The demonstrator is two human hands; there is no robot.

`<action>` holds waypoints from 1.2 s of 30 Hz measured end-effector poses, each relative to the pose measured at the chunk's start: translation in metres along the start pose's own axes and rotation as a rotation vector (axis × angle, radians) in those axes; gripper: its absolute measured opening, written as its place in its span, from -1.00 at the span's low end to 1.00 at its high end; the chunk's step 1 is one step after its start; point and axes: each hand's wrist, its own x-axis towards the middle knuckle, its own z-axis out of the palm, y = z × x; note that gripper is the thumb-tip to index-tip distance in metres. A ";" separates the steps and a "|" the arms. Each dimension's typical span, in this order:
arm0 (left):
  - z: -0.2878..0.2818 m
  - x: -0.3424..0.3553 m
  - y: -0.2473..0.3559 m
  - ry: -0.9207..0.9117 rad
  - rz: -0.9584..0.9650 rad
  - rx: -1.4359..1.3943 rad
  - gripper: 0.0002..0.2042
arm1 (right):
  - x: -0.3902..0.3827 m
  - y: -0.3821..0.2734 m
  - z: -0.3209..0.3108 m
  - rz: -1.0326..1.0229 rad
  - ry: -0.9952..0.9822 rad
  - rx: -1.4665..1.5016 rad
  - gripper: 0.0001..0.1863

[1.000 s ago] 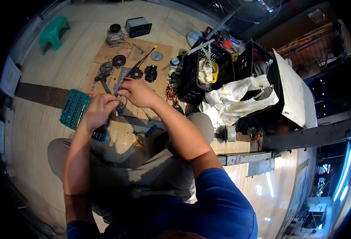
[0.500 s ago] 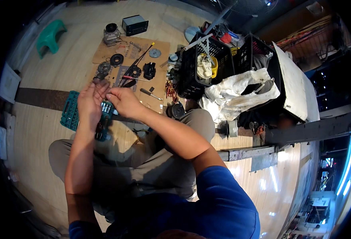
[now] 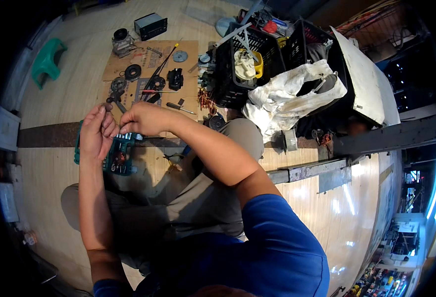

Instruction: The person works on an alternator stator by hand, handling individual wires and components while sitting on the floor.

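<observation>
My left hand (image 3: 98, 131) is raised over the green socket set case (image 3: 125, 171), its fingers curled in. Close beside it on the right, my right hand (image 3: 143, 119) has thumb and fingers pinched together. Anything between the fingers of either hand is too small or hidden to make out. A dark, rod-like metal part (image 3: 119, 105) shows just above the left hand's fingertips; I cannot tell whether it is held or lies behind. Beyond the hands, a cardboard sheet (image 3: 190, 59) bears a black ring (image 3: 132, 72), a round clutch-like plate (image 3: 118, 84) and a screwdriver (image 3: 181, 108).
A compressor-like unit (image 3: 123, 42) and a car radio (image 3: 150, 26) stand at the far edge. Black crates (image 3: 228, 74) and a white cloth (image 3: 292, 99) are on the right. A green stool (image 3: 48, 60) stands far left. Pliers (image 3: 174, 161) lie near my legs.
My hands have gone slightly left and down in the picture. The left hand's fingers, looser before, are now curled. The whole view has shifted a little.
</observation>
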 end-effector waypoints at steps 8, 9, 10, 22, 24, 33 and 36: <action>0.004 -0.001 -0.001 -0.016 -0.016 0.047 -0.84 | -0.004 0.010 0.011 0.042 -0.065 0.301 -0.79; 0.003 -0.001 0.000 -0.032 -0.009 0.022 -0.84 | -0.005 0.010 0.010 0.030 -0.066 0.290 -0.80; 0.003 -0.001 0.002 -0.046 0.001 -0.002 -0.84 | -0.006 0.008 0.006 0.025 -0.068 0.294 -0.80; 0.019 -0.009 -0.016 -0.050 -0.330 0.987 -0.83 | -0.010 -0.006 -0.018 0.117 0.001 -0.423 -0.78; 0.017 -0.005 -0.029 -0.049 -0.220 1.257 -0.82 | -0.007 -0.010 -0.009 0.200 0.056 -0.578 -0.79; 0.015 -0.001 -0.036 0.082 -0.119 1.074 -0.82 | -0.004 0.005 0.003 0.198 0.313 -0.404 -0.75; 0.009 0.000 -0.037 0.065 -0.130 1.093 -0.82 | -0.004 0.007 0.000 0.214 0.286 -0.352 -0.74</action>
